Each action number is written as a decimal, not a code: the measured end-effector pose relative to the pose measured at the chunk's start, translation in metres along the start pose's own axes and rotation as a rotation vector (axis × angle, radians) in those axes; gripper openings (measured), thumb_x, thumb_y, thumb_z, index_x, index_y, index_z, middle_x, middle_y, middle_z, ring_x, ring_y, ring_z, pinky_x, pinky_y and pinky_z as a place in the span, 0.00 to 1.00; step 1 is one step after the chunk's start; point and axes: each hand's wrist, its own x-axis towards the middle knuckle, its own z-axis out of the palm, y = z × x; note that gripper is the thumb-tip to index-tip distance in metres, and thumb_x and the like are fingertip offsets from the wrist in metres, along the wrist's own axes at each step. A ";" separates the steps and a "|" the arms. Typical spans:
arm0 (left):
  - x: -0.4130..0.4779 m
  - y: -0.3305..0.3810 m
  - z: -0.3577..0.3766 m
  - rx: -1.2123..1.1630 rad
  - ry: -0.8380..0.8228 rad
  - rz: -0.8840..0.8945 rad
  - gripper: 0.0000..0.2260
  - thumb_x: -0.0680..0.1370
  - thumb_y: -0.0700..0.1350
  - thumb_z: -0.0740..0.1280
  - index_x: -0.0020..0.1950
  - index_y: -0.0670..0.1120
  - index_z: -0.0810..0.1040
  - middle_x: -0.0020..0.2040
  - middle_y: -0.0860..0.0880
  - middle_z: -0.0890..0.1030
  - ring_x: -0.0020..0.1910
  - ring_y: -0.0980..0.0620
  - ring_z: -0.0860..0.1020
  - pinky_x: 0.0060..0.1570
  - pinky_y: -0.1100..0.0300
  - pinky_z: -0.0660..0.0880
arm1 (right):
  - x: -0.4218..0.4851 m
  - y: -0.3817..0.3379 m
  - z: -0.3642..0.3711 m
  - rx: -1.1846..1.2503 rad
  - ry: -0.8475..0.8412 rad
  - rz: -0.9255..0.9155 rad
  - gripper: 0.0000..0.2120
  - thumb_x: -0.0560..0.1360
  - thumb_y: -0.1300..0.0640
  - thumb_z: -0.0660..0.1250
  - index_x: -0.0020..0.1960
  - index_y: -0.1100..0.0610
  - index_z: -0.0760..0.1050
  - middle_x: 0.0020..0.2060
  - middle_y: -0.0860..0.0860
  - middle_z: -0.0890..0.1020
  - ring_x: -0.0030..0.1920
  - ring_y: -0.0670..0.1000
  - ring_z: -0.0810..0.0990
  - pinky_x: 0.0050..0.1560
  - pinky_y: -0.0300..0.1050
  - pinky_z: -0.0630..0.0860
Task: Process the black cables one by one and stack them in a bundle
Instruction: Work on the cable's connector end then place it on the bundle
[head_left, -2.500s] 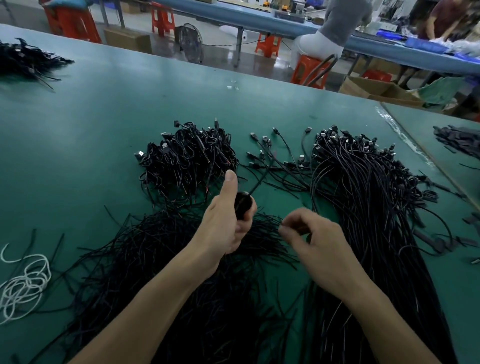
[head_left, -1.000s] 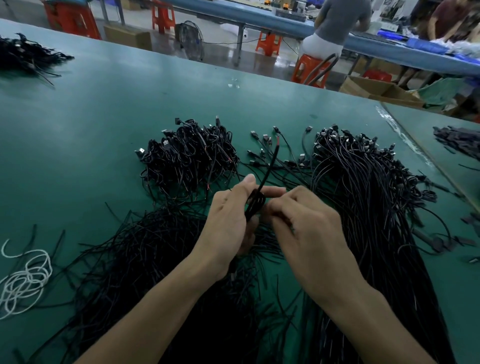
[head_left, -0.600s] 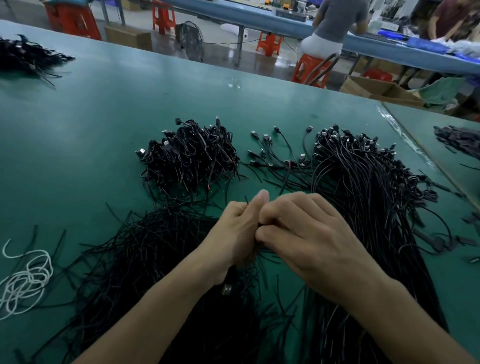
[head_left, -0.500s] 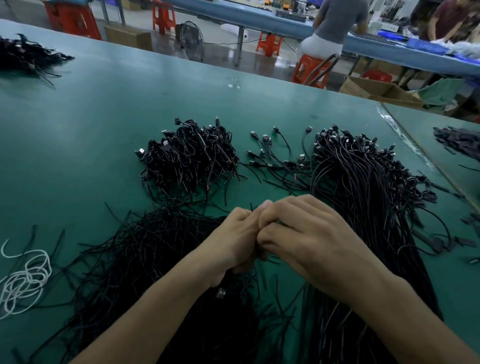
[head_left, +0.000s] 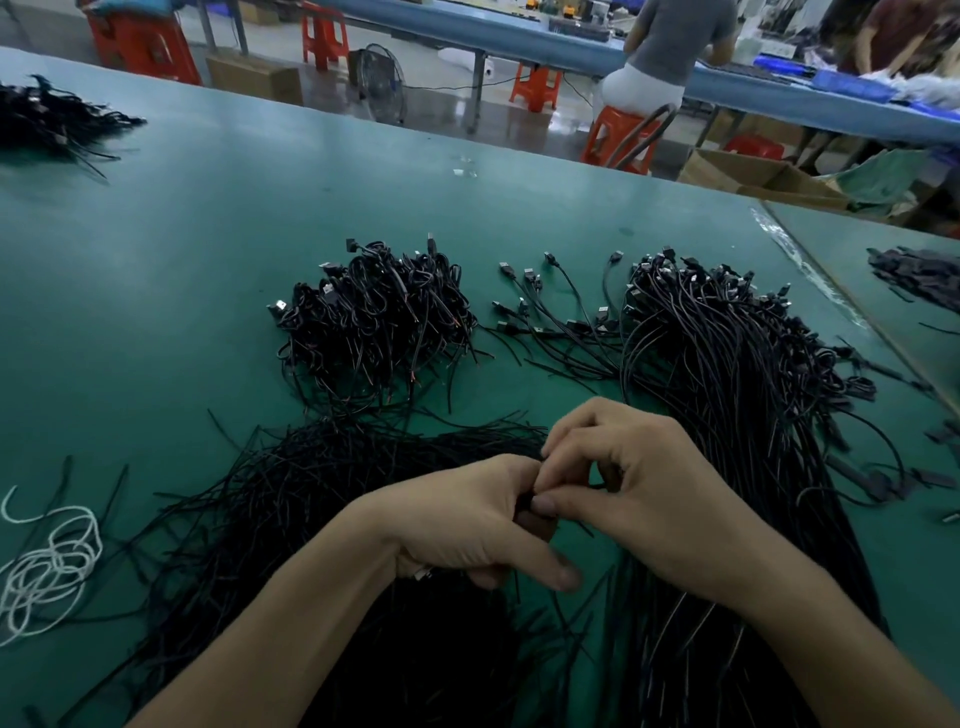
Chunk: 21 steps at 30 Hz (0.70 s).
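**Hands and cable at the green table**

Both hands meet just above the near middle of the green table (head_left: 156, 249). The left hand (head_left: 467, 525) has its fingers curled around a black cable (head_left: 525, 503), and only a small dark part of that cable shows between the fingertips. The right hand (head_left: 654, 499) also has its fingers curled. Its thumb and fingertips pinch the same cable where the two hands touch. How the cable is folded inside the grip cannot be told.

Surrounding stock:
- A pile of thin black strands (head_left: 322, 483) lies under and to the left of the hands.
- A heap of coiled cables (head_left: 374, 322) sits beyond the hands, apart from them.
- A long pile of straight cables (head_left: 727, 395) runs along the right side, just beside the right hand.
- Loose cables with plugs (head_left: 561, 317) lie between the heap and the long pile.
- A white cord (head_left: 47, 566) lies tangled at the left edge.
- Another dark pile (head_left: 47, 119) rests at the far left corner.
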 end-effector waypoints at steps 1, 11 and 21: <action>-0.001 0.001 0.001 0.036 0.017 -0.010 0.15 0.76 0.33 0.71 0.41 0.45 0.66 0.31 0.52 0.60 0.24 0.58 0.61 0.22 0.66 0.62 | -0.001 -0.002 0.001 -0.064 -0.014 -0.039 0.08 0.69 0.58 0.78 0.39 0.46 0.82 0.45 0.39 0.78 0.47 0.44 0.79 0.45 0.31 0.72; 0.003 0.001 0.006 0.181 0.142 0.011 0.05 0.80 0.36 0.67 0.44 0.39 0.74 0.31 0.50 0.64 0.24 0.57 0.63 0.26 0.64 0.64 | -0.005 -0.014 0.002 -0.300 -0.074 -0.119 0.05 0.75 0.57 0.72 0.48 0.48 0.84 0.44 0.41 0.80 0.47 0.41 0.77 0.50 0.40 0.76; 0.008 0.003 0.009 -0.033 0.379 0.136 0.08 0.78 0.39 0.60 0.50 0.46 0.78 0.30 0.54 0.69 0.26 0.58 0.67 0.27 0.66 0.65 | 0.000 -0.012 0.020 -0.173 0.241 -0.016 0.12 0.75 0.64 0.70 0.44 0.49 0.72 0.37 0.41 0.77 0.42 0.44 0.77 0.42 0.37 0.74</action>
